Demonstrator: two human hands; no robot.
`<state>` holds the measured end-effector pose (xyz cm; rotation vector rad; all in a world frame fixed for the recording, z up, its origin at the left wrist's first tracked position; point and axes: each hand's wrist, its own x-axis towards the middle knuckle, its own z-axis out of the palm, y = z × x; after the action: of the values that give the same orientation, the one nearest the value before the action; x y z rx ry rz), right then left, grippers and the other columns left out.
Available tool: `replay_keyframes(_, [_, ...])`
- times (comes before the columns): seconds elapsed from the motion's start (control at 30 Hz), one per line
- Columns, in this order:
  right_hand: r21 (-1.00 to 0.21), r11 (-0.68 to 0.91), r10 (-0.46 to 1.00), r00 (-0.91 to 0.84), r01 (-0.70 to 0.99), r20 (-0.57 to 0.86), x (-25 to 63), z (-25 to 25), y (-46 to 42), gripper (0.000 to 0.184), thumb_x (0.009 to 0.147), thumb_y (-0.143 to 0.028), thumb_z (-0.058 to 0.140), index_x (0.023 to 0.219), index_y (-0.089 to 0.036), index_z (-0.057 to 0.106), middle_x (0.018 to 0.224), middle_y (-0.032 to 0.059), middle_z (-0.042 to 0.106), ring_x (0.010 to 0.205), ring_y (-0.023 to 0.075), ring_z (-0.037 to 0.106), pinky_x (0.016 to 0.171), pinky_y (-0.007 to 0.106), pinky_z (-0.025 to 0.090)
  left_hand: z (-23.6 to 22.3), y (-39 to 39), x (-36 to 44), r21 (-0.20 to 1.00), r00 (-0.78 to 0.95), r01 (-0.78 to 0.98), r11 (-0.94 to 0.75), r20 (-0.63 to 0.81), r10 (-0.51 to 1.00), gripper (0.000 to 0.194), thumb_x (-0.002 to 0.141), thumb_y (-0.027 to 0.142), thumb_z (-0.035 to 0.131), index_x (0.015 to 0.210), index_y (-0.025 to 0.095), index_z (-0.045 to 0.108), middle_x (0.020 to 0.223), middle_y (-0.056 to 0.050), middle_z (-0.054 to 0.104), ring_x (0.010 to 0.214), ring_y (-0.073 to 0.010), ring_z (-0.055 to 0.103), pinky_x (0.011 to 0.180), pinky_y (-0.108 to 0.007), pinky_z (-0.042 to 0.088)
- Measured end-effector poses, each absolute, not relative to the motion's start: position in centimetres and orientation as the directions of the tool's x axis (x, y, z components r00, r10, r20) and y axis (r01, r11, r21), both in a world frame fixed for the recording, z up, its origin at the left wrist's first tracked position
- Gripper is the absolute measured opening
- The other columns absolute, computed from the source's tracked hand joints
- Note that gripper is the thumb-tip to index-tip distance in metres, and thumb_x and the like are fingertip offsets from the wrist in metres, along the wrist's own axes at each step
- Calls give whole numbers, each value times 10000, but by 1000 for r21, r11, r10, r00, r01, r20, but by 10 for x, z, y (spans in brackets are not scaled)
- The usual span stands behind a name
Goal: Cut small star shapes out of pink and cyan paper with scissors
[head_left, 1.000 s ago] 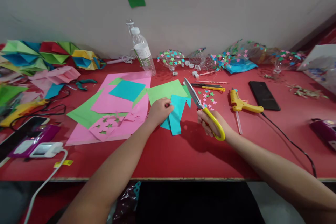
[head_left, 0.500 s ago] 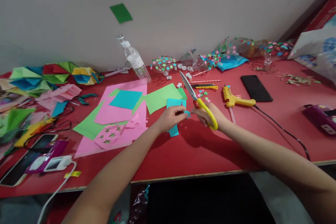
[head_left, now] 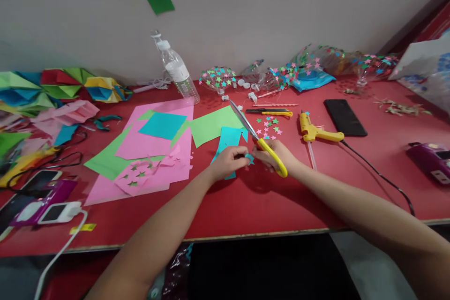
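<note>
The lower fingers of the right hand (head_left: 272, 153) are largely hidden behind the yellow handle of the long-bladed metal scissors (head_left: 264, 145), so how they pass through its loops cannot be seen. The left hand (head_left: 229, 163) covers the lower middle of a bright-blue paper sheet (head_left: 228, 137), leaving its top and a small bottom edge in view. The small bright-blue paper piece (head_left: 251, 160) between the hands looks pointed like a star, but its full outline is hard to make out; both forearms are cut off by the frame.

That piece is at the left fingertips, just left of the right hand and above the red tabletop (head_left: 228, 215). The left thumb and forefinger are pinched narrow on it; whether the right fingertips touch it too cannot be told. Loose pink and green paper stars (head_left: 266, 130) lie just beyond the right hand.

The right hand is curled around the scissors, their blades pointing up and away toward the left. Both forearms reach in from the lower corners, converging near the middle, the left palm turned down with its fingers bent.
</note>
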<state>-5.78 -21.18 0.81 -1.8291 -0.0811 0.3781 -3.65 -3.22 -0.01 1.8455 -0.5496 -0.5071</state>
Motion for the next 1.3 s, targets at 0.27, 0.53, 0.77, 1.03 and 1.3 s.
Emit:
replay_keyframes(0.27, [-949, -257, 289, 922, -183, -257, -69, 6, -212, 151, 744, -256, 586, 644, -201, 486, 383, -93, 441, 297, 73, 428, 320, 167, 313, -3, -36, -41, 940, 790, -149, -308, -74, -608, 175, 720, 294, 540, 601, 176, 490, 605, 32, 457, 591, -98, 438, 576, -249, 340])
replay_keyframes(0.53, [-965, -211, 209, 957, -158, -202, -69, 13, -213, 186, 771, -203, 524, 604, -211, 441, 350, -92, 415, 320, 76, 442, 387, 180, 363, 2, -35, -42, 975, 792, -64, -214, -81, -605, 194, 784, 319, 571, 659, 176, 533, 539, 44, 471, 494, -78, 440, 498, -225, 341])
replay_keyframes(0.77, [-973, -197, 203, 966, -118, -158, -71, 10, -213, 163, 757, -241, 567, 635, -211, 464, 359, -95, 417, 318, 77, 414, 370, 189, 321, -1, -35, -41, 983, 822, -20, -181, -87, -563, 155, 770, 286, 578, 676, 163, 585, 515, 32, 511, 471, -75, 453, 482, -219, 347])
replay_keyframes(1.03, [-951, -303, 163, 980, -63, -117, -73, 22, -216, 353, 845, -414, 552, 588, -217, 411, 384, -69, 409, 348, 78, 412, 408, 211, 343, 3, -38, -45, 994, 833, 54, -100, -100, -544, 197, 815, 341, 577, 709, 177, 601, 595, 11, 595, 459, -73, 513, 436, -204, 388])
replay_keyframes(1.3, [-774, -629, 302, 939, 68, -163, -67, 27, -229, 547, 742, -711, 600, 614, -212, 415, 517, -41, 413, 477, 97, 374, 474, 245, 272, -3, -26, -25, 985, 995, -69, 158, 78, -55, 171, 798, 235, 555, 646, 193, 491, 555, 42, 543, 419, -50, 456, 385, -177, 328])
